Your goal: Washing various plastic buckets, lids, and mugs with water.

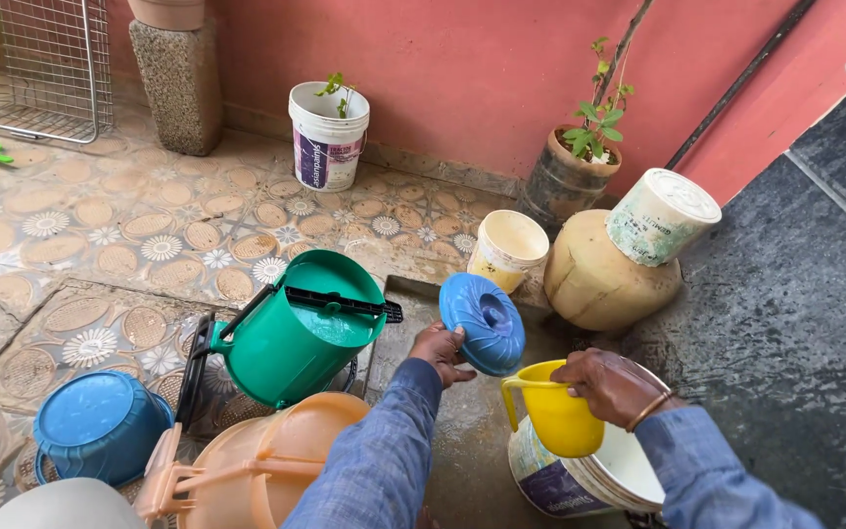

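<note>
My left hand (440, 350) grips the lower edge of a round blue plastic lid (485, 321), holding it tilted above a wet stone slab (462, 431). My right hand (611, 384) clasps the rim of a yellow plastic mug (555, 413), its handle pointing left, just above a white bucket (589, 475) at the lower right. Both arms wear blue sleeves, and a bangle circles my right wrist. A green bucket (291, 333) with a black handle lies tilted just left of my left hand.
An orange bucket (257, 460) and a blue tub (100, 423) sit at the lower left on patterned tiles. Beyond the hands stand a cream bucket (507, 249), a tan pot (599, 279) with a white bucket on it, a potted plant (575, 171) and a white planter bucket (327, 137) by the red wall.
</note>
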